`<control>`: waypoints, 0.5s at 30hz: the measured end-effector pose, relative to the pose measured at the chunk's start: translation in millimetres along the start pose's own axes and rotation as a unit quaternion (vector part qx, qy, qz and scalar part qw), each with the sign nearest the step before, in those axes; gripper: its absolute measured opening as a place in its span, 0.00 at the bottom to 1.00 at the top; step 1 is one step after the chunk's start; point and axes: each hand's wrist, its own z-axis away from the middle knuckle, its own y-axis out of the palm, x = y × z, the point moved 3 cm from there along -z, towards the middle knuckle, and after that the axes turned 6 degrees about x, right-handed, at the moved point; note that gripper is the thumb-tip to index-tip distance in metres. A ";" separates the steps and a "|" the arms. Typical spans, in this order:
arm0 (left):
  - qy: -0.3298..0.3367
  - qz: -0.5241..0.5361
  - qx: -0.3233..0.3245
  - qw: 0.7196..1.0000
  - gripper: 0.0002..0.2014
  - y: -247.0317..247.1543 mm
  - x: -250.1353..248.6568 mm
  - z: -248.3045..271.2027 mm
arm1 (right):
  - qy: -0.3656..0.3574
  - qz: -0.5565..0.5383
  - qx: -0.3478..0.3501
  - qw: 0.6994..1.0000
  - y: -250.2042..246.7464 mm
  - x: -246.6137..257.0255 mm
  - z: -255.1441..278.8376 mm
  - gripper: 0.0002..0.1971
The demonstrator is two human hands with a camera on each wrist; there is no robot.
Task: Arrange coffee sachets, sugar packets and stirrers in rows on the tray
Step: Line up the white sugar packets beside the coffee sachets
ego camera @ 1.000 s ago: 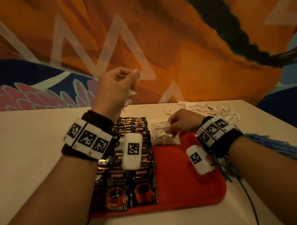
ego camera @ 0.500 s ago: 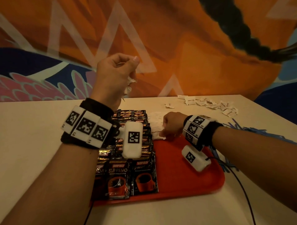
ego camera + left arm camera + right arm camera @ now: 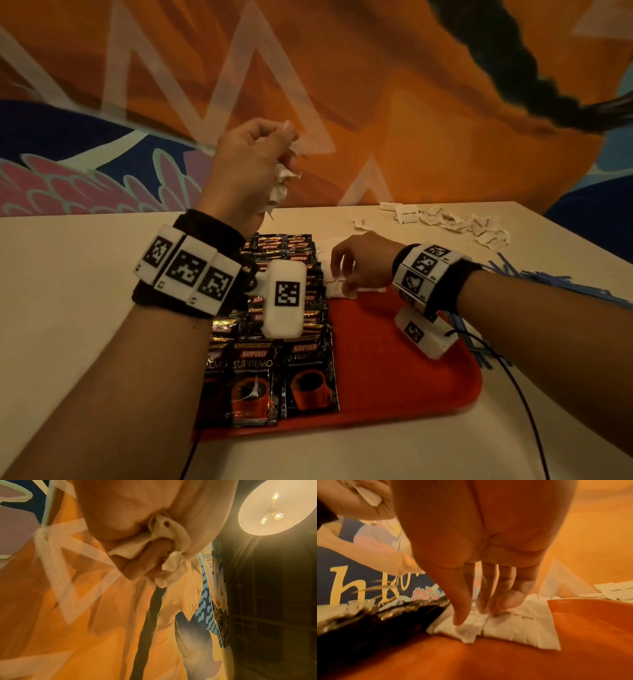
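A red tray (image 3: pixel 394 370) lies on the table, its left half covered by rows of black coffee sachets (image 3: pixel 274 373). White sugar packets (image 3: pixel 518 626) lie in a short row at the tray's far end, beside the sachets. My right hand (image 3: pixel 356 270) reaches down onto them, its fingertips (image 3: pixel 462 620) touching a packet (image 3: pixel 469 628); whether they pinch it is unclear. My left hand (image 3: pixel 253 161) is raised above the table's far side and grips a bunch of sugar packets (image 3: pixel 164 536) in its fist.
A loose pile of sugar packets (image 3: pixel 455 222) lies at the table's far right. Blue stirrers (image 3: pixel 534 284) are heaped on the table right of the tray. A painted wall rises behind the table. A black cable (image 3: pixel 527 411) runs across the tray's right corner.
My right hand has come down from holding a packet above the row to setting it flat on the tray. The left hand stays raised with its bunch.
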 end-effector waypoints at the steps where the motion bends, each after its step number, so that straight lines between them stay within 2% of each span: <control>1: -0.006 -0.001 0.005 1.000 0.09 -0.2 2.1 -0.8 | -0.007 -0.009 -0.015 1.000 -4.2 0.3 1.9 0.14; 6: -0.023 0.000 0.003 1.000 0.12 5.8 11.7 -2.9 | -0.060 -0.104 -0.127 0.985 -36.2 15.0 17.3 0.09; 8: -0.027 0.001 -0.006 1.000 0.14 10.4 15.8 -3.3 | -0.092 -0.186 -0.204 0.957 -51.5 25.4 25.8 0.06; 10: -0.028 0.007 -0.024 0.999 0.16 13.9 20.1 -2.1 | -0.132 -0.308 -0.267 0.903 -63.5 34.7 34.6 0.06; 12: -0.029 0.002 -0.046 0.999 0.18 16.6 23.9 -0.8 | -0.175 -0.430 -0.268 0.844 -67.4 41.3 39.5 0.07; 13: -0.031 -0.001 -0.056 0.998 0.20 17.4 25.6 -0.2 | -0.193 -0.466 -0.249 0.827 -66.1 44.5 39.9 0.07; 15: -0.034 0.005 -0.073 0.997 0.23 17.3 29.4 0.4 | -0.206 -0.477 -0.208 0.829 -58.0 50.6 37.8 0.08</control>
